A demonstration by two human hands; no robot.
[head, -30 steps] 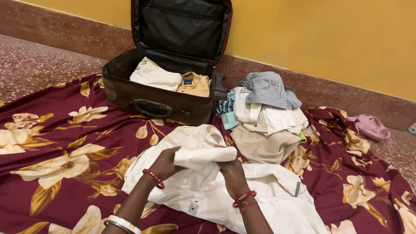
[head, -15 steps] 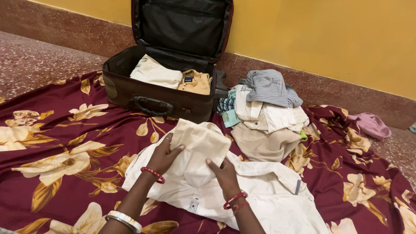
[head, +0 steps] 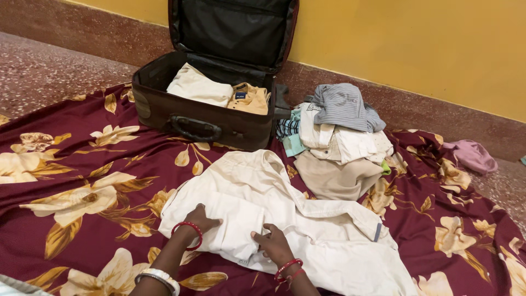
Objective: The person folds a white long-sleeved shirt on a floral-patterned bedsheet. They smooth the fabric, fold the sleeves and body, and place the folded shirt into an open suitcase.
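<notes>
A cream-white garment point(head: 263, 192) lies partly folded on a maroon floral sheet point(head: 82, 181). My left hand point(head: 201, 219) presses flat on its near left part, fingers spread, a red bangle on the wrist. My right hand point(head: 272, 245) rests on the near edge of the fold, fingers bent against the cloth, red bangles on the wrist. Behind the garment stands an open dark brown suitcase point(head: 203, 118) with a white and a tan folded garment inside.
A heap of clothes point(head: 337, 137), striped grey on top and beige below, sits right of the suitcase. A pink cloth point(head: 471, 155) lies on the speckled floor at far right. A yellow wall with a reddish skirting runs behind.
The lifted part of the cream garment has been laid down flat. Both hands moved down toward me and now press on its near edge.
</notes>
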